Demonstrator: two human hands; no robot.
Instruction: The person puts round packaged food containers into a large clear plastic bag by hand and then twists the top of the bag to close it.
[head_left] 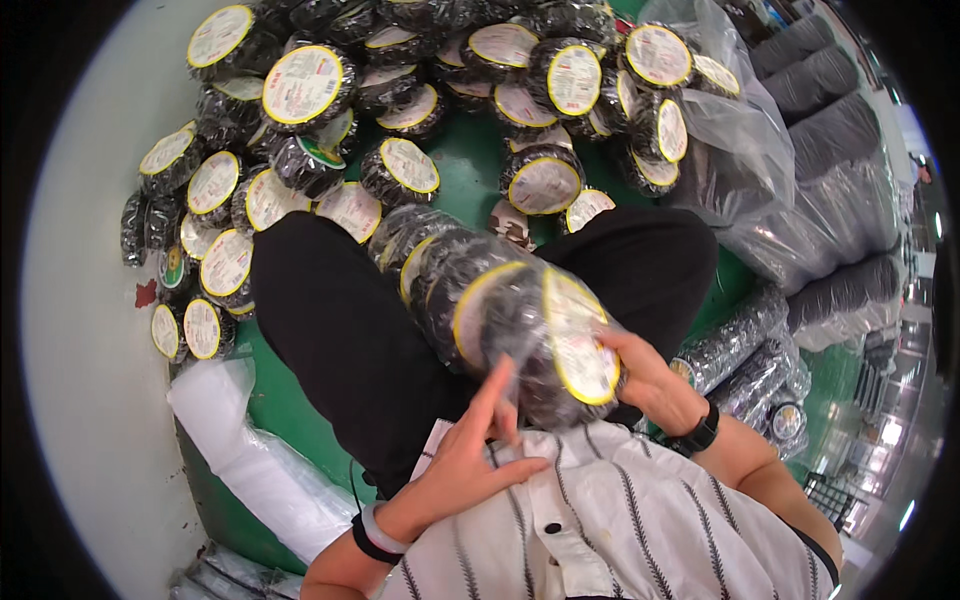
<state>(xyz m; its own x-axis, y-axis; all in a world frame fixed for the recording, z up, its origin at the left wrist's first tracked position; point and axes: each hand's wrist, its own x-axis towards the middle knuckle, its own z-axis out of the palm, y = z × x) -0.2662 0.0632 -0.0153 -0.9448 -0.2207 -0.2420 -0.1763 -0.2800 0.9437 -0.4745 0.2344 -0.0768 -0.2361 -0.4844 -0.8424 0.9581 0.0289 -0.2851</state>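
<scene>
Gripping the near end of a clear plastic sleeve of round black packs (490,305): right hand (655,385) clasps the edge beside the end label (580,345), some digits hidden. Left hand (470,455) just beside the sleeve, fingers spread, index straight; can't tell if its tip touches the film. Sleeve lies slantwise over the lap, between the black-trousered legs (330,340).

Handling, my guess: bulky, some weight, bendy between packs, film slick and crinkly, not very fragile. Best hold: one palm under the middle, the other round the near end.

Labels round, white, yellow-rimmed, fine print too blurred to read. Loose round packs (400,170) heaped beyond the sleeve's far end on green floor (465,165); mostly same labels, a few green. White plastic film (290,490) left of the sleeve; other filled sleeves (735,340) to its right.
</scene>
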